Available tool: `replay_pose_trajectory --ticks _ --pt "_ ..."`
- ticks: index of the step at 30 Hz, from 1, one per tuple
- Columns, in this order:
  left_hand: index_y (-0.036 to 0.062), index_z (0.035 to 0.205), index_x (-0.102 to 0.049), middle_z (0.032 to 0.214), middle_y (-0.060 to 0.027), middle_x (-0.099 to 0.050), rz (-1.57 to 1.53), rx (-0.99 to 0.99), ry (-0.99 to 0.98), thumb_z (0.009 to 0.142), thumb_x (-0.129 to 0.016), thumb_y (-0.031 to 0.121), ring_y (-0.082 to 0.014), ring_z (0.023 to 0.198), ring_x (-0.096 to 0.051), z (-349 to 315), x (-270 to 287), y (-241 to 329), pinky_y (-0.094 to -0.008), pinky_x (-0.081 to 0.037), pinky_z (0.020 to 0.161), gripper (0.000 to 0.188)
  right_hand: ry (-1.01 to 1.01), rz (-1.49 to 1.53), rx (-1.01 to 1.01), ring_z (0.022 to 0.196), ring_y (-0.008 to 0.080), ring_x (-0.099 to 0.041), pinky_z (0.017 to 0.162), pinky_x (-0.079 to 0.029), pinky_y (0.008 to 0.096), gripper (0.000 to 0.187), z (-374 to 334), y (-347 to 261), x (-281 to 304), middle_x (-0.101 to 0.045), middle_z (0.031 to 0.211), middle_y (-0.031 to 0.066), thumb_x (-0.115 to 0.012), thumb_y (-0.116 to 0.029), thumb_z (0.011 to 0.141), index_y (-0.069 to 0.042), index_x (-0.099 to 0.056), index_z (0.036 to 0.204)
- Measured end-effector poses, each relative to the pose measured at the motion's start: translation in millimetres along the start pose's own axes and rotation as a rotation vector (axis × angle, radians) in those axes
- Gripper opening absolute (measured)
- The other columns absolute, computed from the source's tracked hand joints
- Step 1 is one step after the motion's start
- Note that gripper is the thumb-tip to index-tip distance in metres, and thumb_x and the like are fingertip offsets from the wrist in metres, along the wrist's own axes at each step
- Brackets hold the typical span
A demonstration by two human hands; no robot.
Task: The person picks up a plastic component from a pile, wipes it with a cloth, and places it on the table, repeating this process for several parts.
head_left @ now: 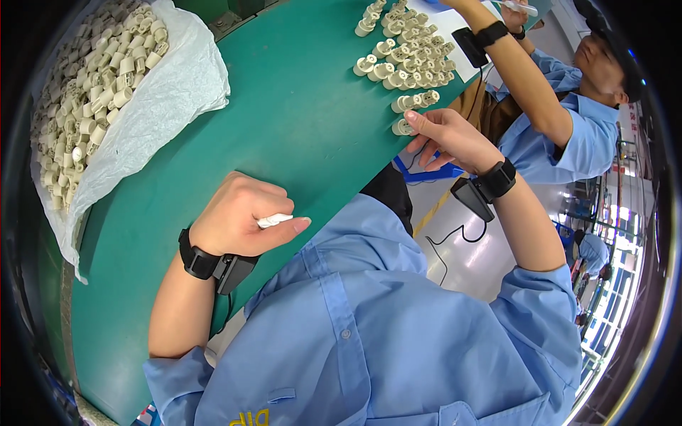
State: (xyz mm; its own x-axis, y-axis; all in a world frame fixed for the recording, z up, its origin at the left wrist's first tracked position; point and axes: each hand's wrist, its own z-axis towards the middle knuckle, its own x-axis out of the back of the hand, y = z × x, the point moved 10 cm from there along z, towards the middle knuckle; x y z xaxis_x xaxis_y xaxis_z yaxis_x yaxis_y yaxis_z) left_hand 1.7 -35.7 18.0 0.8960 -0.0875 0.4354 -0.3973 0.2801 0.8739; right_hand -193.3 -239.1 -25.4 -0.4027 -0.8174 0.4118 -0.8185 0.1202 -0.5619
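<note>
My left hand (241, 216) is closed in a fist over the green table, near its front edge. A small white object (274, 221) pokes out between its thumb and curled fingers; its kind is not clear. At the table's right edge, my right hand (451, 135) has its thumb and fingers at a beige plastic fitting (402, 128), partly hidden by the fingertips. Just beyond it lies another beige fitting (415, 101). Further back, several similar beige fittings (408, 60) stand in close rows.
A large heap of loose beige plastic parts (106, 78) lies on a white plastic sheet (195, 67) at the left of the green table (284, 106). At the upper right, a co-worker (590, 106) in a blue shirt reaches over a white sheet (462, 35). Wrist straps with black devices are on both my wrists.
</note>
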Motion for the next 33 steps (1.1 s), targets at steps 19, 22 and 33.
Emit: replay_pose_trajectory --ticks 19,22,33 --pt "0.0037 0.052 -0.037 0.049 -0.0066 -0.032 0.042 -0.003 -0.014 0.083 -0.072 0.013 -0.0237 0.041 -0.031 0.2 -5.0 7.2 -0.0383 -0.02 0.044 0.048 0.027 -0.073 0.068 0.071 0.0118 -0.067 0.068 -0.057 0.0251 0.06 -0.3 2.5 5.3 -0.072 0.086 0.0099 -0.057 -0.062 0.094 -0.003 -0.066 0.098" --pt "0.0036 0.052 -0.037 0.049 -0.0065 -0.032 0.061 -0.011 -0.012 0.084 -0.072 0.013 -0.0233 0.042 -0.031 -0.7 -4.2 6.5 -0.0383 -0.02 0.044 0.048 0.022 0.236 0.01 0.071 0.0144 -0.067 0.07 -0.057 0.028 0.066 -4.0 8.1 23.2 -0.071 0.086 0.0102 -0.051 -0.068 0.094 -0.004 -0.066 0.097" --pt "0.0057 0.053 -0.043 0.049 -0.0057 -0.038 0.053 0.023 -0.032 0.085 -0.072 0.019 -0.0234 0.042 -0.037 -0.8 -1.8 3.2 -0.0368 -0.025 0.044 0.045 0.061 0.111 -0.066 0.072 0.0185 -0.068 0.073 -0.059 0.0345 0.071 13.5 10.4 49.2 -0.069 0.083 0.011 -0.052 -0.074 0.089 -0.005 -0.065 0.095"
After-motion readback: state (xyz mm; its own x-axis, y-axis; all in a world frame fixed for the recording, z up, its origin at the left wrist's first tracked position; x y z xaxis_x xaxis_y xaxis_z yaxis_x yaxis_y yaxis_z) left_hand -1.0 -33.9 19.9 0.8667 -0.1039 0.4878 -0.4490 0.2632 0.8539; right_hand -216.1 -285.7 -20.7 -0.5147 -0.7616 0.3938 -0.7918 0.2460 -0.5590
